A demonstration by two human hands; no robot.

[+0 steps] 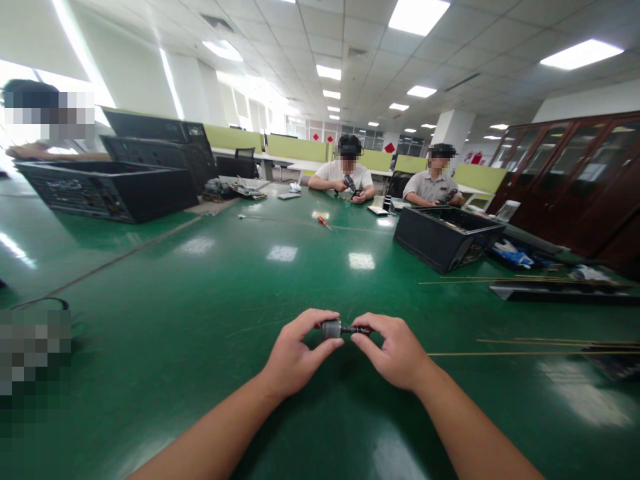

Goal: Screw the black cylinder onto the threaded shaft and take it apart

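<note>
In front of me, over the green table, my left hand (300, 350) grips a short grey metal cylinder (331, 329) between thumb and fingers. A thin dark shaft (356, 330) runs out of the cylinder's right side, so the piece looks like a drill chuck with a bit, though its exact kind is unclear. Thumb and fingertips of my right hand (397, 350) pinch the shaft's dark, ridged right end. The piece lies about level between both hands, and my fingers cover part of it.
An orange-handled screwdriver (323, 222) lies farther up the green table (225, 287). Black computer cases stand at left (150, 193) and right (440, 243). Thin brass-coloured rods (500, 354) lie at right. Two people sit across, handling tools; another person is at far left.
</note>
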